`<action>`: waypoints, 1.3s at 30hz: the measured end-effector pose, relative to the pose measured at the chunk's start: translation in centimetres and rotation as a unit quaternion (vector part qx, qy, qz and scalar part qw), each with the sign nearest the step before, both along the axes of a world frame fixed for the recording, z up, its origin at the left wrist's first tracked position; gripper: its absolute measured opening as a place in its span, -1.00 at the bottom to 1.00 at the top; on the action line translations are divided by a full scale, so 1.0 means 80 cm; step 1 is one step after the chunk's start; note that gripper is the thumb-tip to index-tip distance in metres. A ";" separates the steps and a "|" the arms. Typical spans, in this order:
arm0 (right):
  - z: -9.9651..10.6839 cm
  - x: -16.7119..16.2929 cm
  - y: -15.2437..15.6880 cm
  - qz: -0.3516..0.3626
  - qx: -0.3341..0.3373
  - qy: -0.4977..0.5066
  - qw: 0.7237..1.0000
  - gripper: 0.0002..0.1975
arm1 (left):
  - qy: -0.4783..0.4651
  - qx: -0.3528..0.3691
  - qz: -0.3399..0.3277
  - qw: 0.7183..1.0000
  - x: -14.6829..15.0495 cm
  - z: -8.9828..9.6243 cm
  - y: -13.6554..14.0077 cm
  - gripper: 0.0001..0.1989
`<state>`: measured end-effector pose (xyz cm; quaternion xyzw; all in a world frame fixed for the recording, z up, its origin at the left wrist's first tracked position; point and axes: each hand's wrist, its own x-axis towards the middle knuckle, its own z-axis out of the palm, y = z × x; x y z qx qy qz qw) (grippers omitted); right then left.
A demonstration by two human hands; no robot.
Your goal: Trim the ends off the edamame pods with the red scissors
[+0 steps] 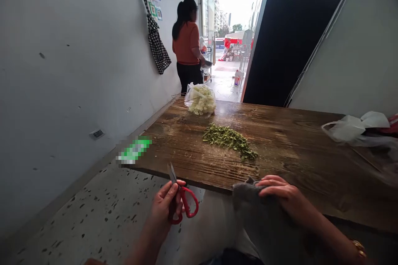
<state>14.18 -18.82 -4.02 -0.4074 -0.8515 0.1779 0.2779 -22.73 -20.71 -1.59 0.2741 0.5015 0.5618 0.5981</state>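
My left hand (166, 203) is closed round a pair of red-handled scissors (191, 205) near the pivot, blades pointing up and away, just off the table's front edge. At that edge, my right hand (278, 188) grips a grey cloth (256, 207) that hangs down towards my lap. A heap of chopped green plant pieces (228, 138) lies on the dark wooden table (280, 132), beyond both hands. Farther back sits a clear plastic bag (189, 97) with pale, yellowish-white pieces (200, 101) in it.
A green and white card (135, 151) lies at the table's left corner. White plastic bags (357, 126) are on the right side. Near the doorway stands a person in an orange top (188, 41), holding a bowl. A checked cloth (158, 45) hangs on the left wall.
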 end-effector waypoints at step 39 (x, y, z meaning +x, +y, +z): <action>0.006 -0.048 0.103 -0.202 0.135 0.087 0.966 -0.61 | -0.132 0.157 -0.130 0.970 0.046 -0.014 0.123 -0.72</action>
